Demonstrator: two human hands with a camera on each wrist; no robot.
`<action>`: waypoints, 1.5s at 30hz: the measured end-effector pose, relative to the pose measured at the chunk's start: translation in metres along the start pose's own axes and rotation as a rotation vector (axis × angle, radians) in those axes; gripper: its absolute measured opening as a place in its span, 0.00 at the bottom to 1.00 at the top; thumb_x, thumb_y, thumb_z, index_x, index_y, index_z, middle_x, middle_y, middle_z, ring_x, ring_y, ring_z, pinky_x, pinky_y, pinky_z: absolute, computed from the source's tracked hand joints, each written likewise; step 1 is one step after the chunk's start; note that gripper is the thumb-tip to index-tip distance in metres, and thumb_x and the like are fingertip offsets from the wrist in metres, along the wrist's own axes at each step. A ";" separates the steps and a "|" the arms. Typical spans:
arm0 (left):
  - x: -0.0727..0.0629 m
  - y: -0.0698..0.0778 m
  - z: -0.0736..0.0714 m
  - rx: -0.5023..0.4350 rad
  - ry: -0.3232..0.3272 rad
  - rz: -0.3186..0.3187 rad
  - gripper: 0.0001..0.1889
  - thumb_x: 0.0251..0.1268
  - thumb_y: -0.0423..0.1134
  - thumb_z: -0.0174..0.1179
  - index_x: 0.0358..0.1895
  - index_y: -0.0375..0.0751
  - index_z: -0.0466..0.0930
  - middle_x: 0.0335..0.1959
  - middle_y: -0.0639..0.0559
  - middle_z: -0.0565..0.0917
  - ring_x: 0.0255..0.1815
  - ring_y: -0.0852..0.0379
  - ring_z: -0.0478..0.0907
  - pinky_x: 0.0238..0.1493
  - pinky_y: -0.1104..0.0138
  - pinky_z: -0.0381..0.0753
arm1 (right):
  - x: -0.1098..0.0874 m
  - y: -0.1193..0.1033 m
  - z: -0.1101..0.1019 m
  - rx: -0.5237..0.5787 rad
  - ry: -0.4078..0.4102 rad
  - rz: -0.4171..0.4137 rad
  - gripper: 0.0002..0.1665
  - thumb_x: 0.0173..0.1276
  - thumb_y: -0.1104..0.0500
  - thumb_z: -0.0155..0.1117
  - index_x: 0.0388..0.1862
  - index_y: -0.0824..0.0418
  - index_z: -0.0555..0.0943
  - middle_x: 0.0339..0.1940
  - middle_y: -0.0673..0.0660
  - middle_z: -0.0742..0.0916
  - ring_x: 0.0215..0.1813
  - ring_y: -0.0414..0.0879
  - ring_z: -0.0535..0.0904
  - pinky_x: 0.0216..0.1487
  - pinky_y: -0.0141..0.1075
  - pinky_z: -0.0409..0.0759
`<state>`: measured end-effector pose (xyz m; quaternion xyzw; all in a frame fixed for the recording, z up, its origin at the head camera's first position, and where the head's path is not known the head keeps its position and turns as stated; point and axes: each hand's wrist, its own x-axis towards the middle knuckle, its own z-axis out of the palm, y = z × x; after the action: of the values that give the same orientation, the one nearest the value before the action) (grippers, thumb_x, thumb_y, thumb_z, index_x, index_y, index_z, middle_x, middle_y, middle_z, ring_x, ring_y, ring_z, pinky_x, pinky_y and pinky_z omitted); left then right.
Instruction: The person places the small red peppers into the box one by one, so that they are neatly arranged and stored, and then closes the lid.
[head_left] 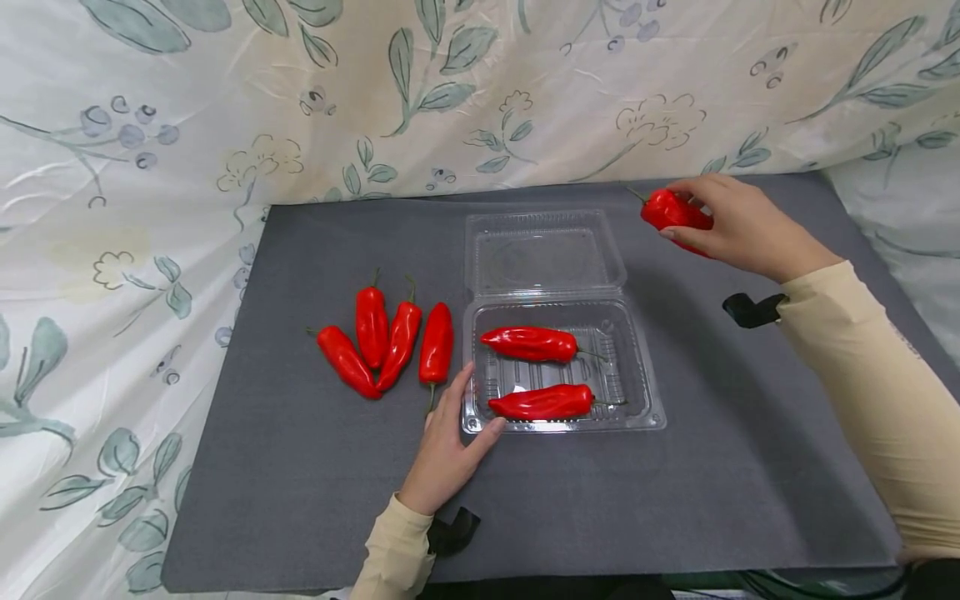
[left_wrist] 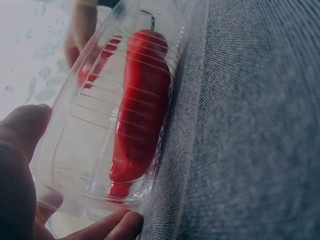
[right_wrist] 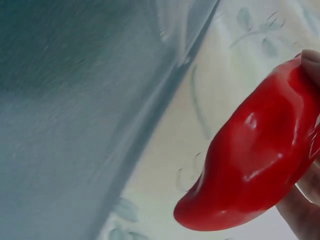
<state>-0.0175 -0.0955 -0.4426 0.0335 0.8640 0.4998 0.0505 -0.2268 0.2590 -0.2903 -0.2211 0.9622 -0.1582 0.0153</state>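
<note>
One red pepper (head_left: 672, 210) in the right hand (head_left: 742, 221), stem (head_left: 637, 194) beyond the fingertips (head_left: 670, 235)

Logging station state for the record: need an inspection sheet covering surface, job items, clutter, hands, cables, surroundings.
Surface: gray tabletop.
Job items: clear hinged container, lid open toward the far edge; two red peppers inside, four loose peppers to its left.
Clutter: nothing seen.
Left hand: touches the container's near left corner.
Right hand: holds at least one more red pepper, right of the lid.
Cables: dark cable-like loops past the near right edge; not identifiable.
Surroundings: leaf-print fabric behind and beside.
</note>
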 end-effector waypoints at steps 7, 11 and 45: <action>0.000 -0.001 -0.001 -0.001 0.006 0.004 0.42 0.59 0.55 0.62 0.75 0.65 0.48 0.72 0.52 0.61 0.68 0.53 0.60 0.62 0.47 0.60 | -0.007 -0.040 -0.002 0.023 0.003 -0.091 0.36 0.61 0.61 0.69 0.66 0.68 0.66 0.57 0.67 0.75 0.52 0.60 0.74 0.46 0.56 0.80; 0.000 -0.001 -0.002 0.004 0.006 0.004 0.43 0.59 0.55 0.62 0.75 0.65 0.48 0.73 0.52 0.61 0.69 0.52 0.60 0.63 0.46 0.59 | -0.011 -0.061 -0.003 0.009 0.026 -0.171 0.35 0.60 0.63 0.70 0.64 0.67 0.68 0.55 0.66 0.76 0.51 0.58 0.75 0.45 0.54 0.81; 0.001 -0.001 0.000 0.012 -0.006 -0.002 0.43 0.59 0.57 0.61 0.75 0.65 0.47 0.73 0.53 0.60 0.69 0.53 0.59 0.64 0.46 0.59 | -0.026 -0.144 0.056 0.049 -0.219 -0.507 0.34 0.56 0.52 0.74 0.61 0.58 0.75 0.52 0.52 0.84 0.50 0.44 0.79 0.47 0.38 0.82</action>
<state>-0.0181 -0.0960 -0.4430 0.0346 0.8669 0.4943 0.0535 -0.1370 0.1312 -0.3002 -0.4699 0.8648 -0.1554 0.0843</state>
